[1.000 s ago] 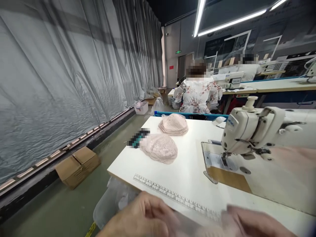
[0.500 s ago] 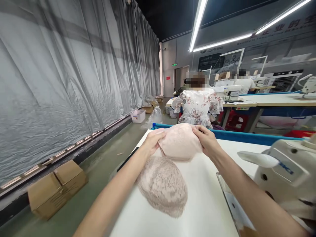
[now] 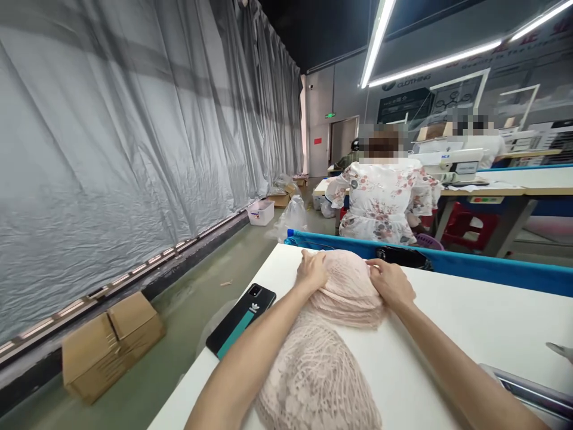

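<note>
On the white table (image 3: pixel 447 298), a domed stack of pale pink lace cups (image 3: pixel 349 286), like bra cups, lies between my hands. My left hand (image 3: pixel 313 273) grips its left edge with bent fingers. At the right edge, my right hand (image 3: pixel 394 283) pinches the top layer between thumb and fingers; some fingertips are hidden by the fabric. Closer to me lies a second domed pile of beige-pink lace cups (image 3: pixel 320 379), touched by neither hand. My left forearm partly covers its left side.
A black phone (image 3: pixel 242 319) lies at the table's left edge. Along the far edge runs a blue cloth trough (image 3: pixel 465 269) with a dark object (image 3: pixel 403 257) on it. A cardboard box (image 3: pixel 111 343) stands on the floor. A person in a floral top (image 3: pixel 380 197) sits ahead.
Both hands have lowered the pale pink cup from above the table onto the pink stack. My view has turned and shifted, uncovering the phone and pushing the sewing machine mostly out of sight.
</note>
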`<state>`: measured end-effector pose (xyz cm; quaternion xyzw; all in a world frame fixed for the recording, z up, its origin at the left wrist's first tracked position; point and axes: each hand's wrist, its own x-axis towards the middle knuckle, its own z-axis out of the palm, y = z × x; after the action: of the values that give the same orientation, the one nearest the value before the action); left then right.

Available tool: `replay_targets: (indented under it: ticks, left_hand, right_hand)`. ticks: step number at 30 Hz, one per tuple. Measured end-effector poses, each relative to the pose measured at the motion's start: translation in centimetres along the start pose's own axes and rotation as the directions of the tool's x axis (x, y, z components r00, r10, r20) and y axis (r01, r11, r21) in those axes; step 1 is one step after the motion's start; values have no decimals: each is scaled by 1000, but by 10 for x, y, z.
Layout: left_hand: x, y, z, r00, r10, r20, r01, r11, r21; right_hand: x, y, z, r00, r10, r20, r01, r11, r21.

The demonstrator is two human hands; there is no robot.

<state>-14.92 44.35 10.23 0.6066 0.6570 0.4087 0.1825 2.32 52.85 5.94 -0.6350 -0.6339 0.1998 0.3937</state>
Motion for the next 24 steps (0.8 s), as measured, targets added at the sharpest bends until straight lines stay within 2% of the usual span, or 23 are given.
replay_targets:
  ticks: [3, 5, 7, 9, 10, 13, 17, 20, 24]
  left_hand:
    - [-39, 20, -26, 997, 46, 54, -53, 987, 155]
    - [-76, 30, -47, 978, 106, 178, -139, 973, 186]
    - [-116, 35, -64, 918, 160, 362, -233, 958, 168]
    - [-151, 34, -73, 814, 203, 544, -345, 922, 173]
    - [-166, 32, -74, 807, 188, 559, -361, 907, 216]
    - [-195, 27, -67, 875, 144, 462, -315, 895, 317]
    - [-205, 27, -56, 922, 138, 362, -254, 921, 295]
    - [-202, 28, -57, 932, 127, 339, -214, 948, 233]
    - [-196, 30, -62, 934, 110, 340, -175, 970, 167]
  right_hand:
    - [-24, -11, -13, 990, -116, -84, 119, 993, 22]
    - [-47, -21, -24, 959, -277, -61, 280, 958, 58]
    - [-77, -29, -33, 884, -466, 29, 460, 879, 124]
    - [-111, -32, -43, 775, -621, 120, 592, 779, 206]
    - [-129, -32, -48, 723, -673, 155, 634, 736, 237]
    - [-176, -19, -67, 614, -755, 229, 706, 656, 269]
    - [-214, 6, -92, 563, -764, 315, 742, 635, 216]
    - [-224, 20, -95, 552, -756, 350, 758, 631, 167]
    - [-221, 25, -80, 503, -780, 371, 800, 583, 141]
